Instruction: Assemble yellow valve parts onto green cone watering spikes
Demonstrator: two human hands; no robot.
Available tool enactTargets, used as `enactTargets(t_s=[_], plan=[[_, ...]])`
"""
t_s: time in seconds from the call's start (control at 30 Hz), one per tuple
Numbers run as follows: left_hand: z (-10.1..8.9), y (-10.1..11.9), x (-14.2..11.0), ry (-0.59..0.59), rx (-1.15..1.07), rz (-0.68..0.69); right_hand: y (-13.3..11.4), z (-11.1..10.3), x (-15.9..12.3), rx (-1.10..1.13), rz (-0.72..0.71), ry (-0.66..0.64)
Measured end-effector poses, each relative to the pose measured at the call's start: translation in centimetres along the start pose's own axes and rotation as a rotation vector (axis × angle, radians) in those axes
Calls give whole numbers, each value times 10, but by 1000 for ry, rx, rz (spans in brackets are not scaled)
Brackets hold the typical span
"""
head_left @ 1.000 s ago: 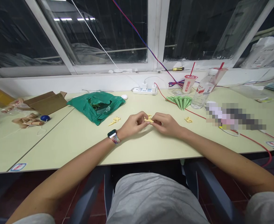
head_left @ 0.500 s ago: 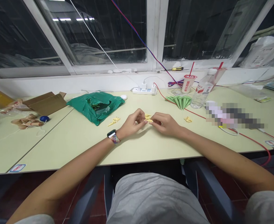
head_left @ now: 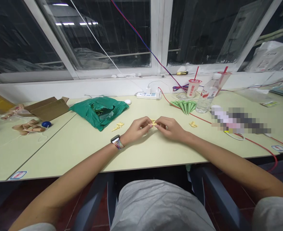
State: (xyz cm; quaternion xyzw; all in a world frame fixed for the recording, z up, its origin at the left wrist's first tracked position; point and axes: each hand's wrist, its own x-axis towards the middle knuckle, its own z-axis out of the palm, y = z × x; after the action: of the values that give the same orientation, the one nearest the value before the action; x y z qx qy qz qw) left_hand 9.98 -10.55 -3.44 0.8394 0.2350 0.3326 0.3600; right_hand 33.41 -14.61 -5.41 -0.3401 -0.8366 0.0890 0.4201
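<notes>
Near the middle of the pale table, my left hand (head_left: 141, 127) and my right hand (head_left: 169, 128) meet fingertip to fingertip. Both pinch a small yellow plastic piece (head_left: 153, 124) between thumb and fingers; its exact shape is mostly covered by the fingertips. Just behind it more yellow pieces show, partly hidden by the hands. A small group of yellow pieces (head_left: 118, 126) lies left of my left hand, some long and thin. Another little yellow cluster (head_left: 193, 124) rests to the right of my right hand. A watch with a patterned band (head_left: 117, 141) is on my left wrist.
A torn green bag (head_left: 100, 110) lies at the back left, with a cardboard box (head_left: 48, 110) and wooden pieces (head_left: 29, 126) beyond. Green cones (head_left: 186, 106), a water bottle (head_left: 207, 94) and a cup (head_left: 193, 88) stand back right. A red cable (head_left: 252, 141) crosses the table's right side.
My fingertips have drawn closer together around the yellow piece, which shows less now. My left fingers have lowered slightly. The things on the table have stayed in place.
</notes>
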Motion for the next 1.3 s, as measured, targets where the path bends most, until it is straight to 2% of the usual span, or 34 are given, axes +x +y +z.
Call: enactTargets(t_s=[0.33,0.43,0.53,0.67,0.8,0.87,1.0,1.3], plan=[[-2,5,0,31,126,-34,-8,0,-1,-1,-52,28],[-9,3,2,76,173,-25,-3,-7,0,-31,-40,33],[-30,-5,1,165,231,-5,14,-32,-2,-80,57,14],[-78,-28,-14,281,421,-17,47,-84,-15,-195,333,-41],[-121,-50,-37,215,708,-83,68,-127,-37,-355,570,-134],[-132,-56,-45,231,719,-155,73,-137,-47,-389,626,-159],[-138,-62,-47,275,654,-244,77,-145,-59,-392,665,-188],[-135,-67,-45,141,685,-292,78,-148,-64,-342,665,-231]])
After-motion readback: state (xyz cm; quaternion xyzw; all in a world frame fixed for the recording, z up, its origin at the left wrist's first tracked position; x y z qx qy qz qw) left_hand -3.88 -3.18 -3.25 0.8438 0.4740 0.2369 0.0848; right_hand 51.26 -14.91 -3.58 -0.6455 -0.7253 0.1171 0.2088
